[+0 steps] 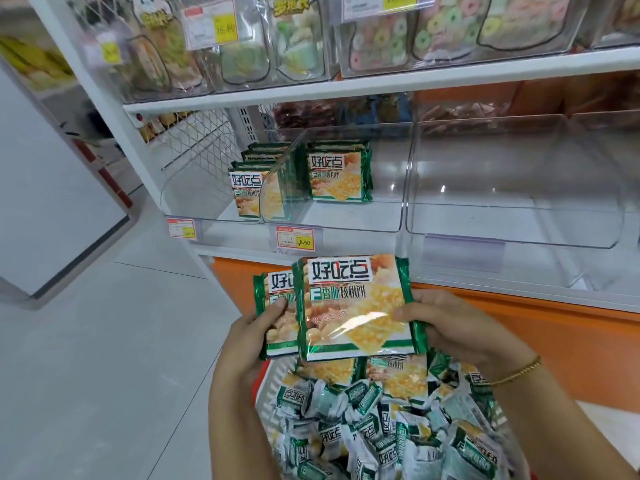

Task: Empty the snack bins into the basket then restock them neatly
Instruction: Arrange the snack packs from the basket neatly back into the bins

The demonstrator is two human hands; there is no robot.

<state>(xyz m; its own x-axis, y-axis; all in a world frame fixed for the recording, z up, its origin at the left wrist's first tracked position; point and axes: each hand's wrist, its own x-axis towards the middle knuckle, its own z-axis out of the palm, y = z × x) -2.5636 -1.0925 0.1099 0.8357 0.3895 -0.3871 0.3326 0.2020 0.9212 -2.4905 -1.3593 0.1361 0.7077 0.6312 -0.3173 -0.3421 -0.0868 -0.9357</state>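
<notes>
Restocking phase judged in hand: the basket (272,389) at 6 o'clock is heaped with small wrapped snacks (363,427) and a few flat packets, while the clear bins on the shelf (381,86) at 12 o'clock are only partly refilled. Two green biscuit packets are held just above the basket, overlapped. The front packet (356,306) is gripped by the right hand (450,327) and the rear packet (277,313) by the left hand (256,337). On each hand the thumb is pressed on the printed face and the fingers are curled behind, clamped on the wrapper. Both packets are held face-on, with the title toward 12 o'clock and the lower edge toward 6. The outline is close to square, so a long axis is hardly told; the crimped side seals run 12 to 6. In the left bin (194,206) a row of packets (249,192) is stood upright, and a second row (337,174) stands in the middle bin (349,223). The right bin (512,220) holds none. The next move is judged to call for a lift toward 12 o'clock over a bin lip, the pair being squared up and stood face-forward against a row. Care is needed that the standing packets are not tipped.
</notes>
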